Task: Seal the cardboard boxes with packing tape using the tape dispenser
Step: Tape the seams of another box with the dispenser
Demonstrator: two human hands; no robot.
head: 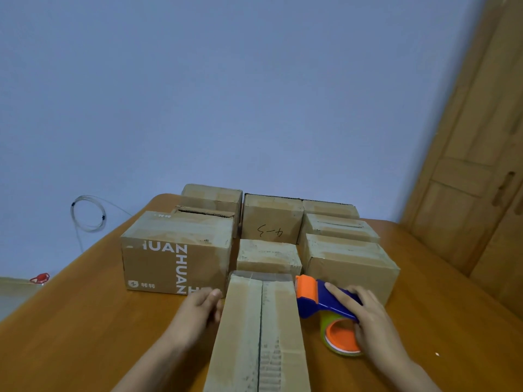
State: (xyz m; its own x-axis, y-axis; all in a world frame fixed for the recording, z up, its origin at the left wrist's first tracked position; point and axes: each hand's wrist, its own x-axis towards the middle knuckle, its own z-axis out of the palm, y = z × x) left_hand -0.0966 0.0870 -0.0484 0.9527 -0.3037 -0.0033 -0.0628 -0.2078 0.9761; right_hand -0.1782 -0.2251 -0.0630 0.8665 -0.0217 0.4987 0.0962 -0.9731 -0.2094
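Standing on the brown worktop [85, 329] right in front of the person is a long, narrow cardboard box [259, 332], its two top flaps meeting in a dark seam that runs away down the middle. The left hand [202, 306] lies against the box's left side near the far end, fingers fairly straight and pressed flat to the cardboard. The right hand [365, 315] is just to the right of the box, fingers wrapped over the blue handle of the tape dispenser [325, 304], the forefinger stretched forward along the top. The dispenser's orange head sits close against the box's far right corner; I can't tell whether it touches. Its roll of tape [339, 338] with an orange hub hangs under the palm, close to the worktop.

Beyond the narrow box, more boxes are packed together. A big one printed with white letters [175, 258] stands to the left, just past the left hand. A small box [268, 256] sits straight behind the narrow one, and behind that one marked in black pen [271, 219]. A wider box [351, 264] stands beyond the dispenser. A coil of thin cable [87, 213] hangs on the blue wall, and a wooden door [475, 179] fills the right.
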